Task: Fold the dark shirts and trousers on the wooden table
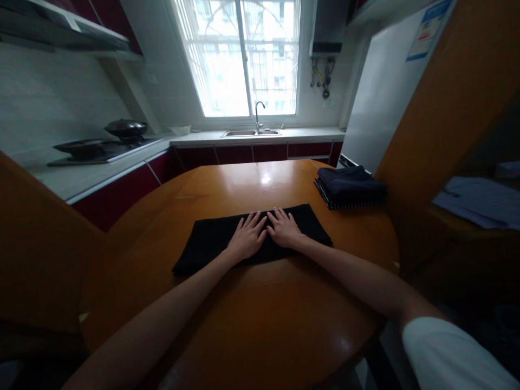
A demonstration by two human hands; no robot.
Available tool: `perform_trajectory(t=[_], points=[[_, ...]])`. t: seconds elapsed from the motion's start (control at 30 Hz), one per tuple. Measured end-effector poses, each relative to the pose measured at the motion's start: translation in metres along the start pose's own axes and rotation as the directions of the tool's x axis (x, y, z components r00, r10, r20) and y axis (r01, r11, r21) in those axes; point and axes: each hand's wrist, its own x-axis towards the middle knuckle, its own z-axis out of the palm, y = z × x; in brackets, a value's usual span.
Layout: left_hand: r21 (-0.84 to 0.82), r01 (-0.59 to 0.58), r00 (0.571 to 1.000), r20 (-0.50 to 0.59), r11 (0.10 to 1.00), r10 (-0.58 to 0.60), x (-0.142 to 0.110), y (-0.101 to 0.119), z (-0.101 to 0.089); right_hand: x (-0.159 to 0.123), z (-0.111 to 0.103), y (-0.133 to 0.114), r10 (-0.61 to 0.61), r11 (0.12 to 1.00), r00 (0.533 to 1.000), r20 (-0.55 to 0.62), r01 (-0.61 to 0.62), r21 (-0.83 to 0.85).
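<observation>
A black folded garment (211, 238) lies flat in a long strip across the wooden table (244, 314). What kind of garment it is, I cannot tell. My left hand (247, 236) rests palm down on its middle, fingers spread. Close beside it, my right hand (283, 228) also presses flat on the black cloth with its fingers apart. The thumbs nearly meet. Neither hand grips anything.
Toward the table's right back edge sits a stack of folded dark clothes (349, 187). Light-coloured cloth (479, 200) lies on a surface farther right. Behind the table are a sink (239, 133), a stove with a wok (125, 129) and a white fridge (385, 97).
</observation>
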Motion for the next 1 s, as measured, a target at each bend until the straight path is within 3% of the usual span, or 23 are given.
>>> perform_trajectory(t=[0.3, 0.43, 0.63, 0.83, 1.0], points=[[-0.025, 0.010, 1.000, 0.010, 1.000, -0.010, -0.002, 0.004, -0.006, -0.001, -0.004, 0.012, 0.109, 0.993, 0.992, 0.071, -0.112, 0.042], [-0.047, 0.019, 1.000, 0.011, 0.999, -0.018, -0.002, 0.005, -0.007, 0.007, -0.009, 0.039, 0.184, 0.981, 0.977, 0.106, -0.189, 0.034], [-0.090, 0.021, 1.000, 0.012, 0.996, -0.020, -0.002, 0.003, -0.007, 0.018, -0.018, 0.089, 0.354, 0.935, 0.934, 0.044, -0.354, 0.012], [-0.094, 0.016, 1.000, 0.018, 0.995, -0.015, 0.000, 0.002, -0.007, 0.022, -0.042, 0.111, 0.436, 0.899, 0.897, -0.069, -0.432, 0.074], [-0.131, -0.024, 0.998, 0.054, 0.991, 0.032, -0.006, 0.013, -0.011, 0.020, -0.064, 0.122, 0.475, 0.875, 0.880, -0.019, -0.470, 0.117]])
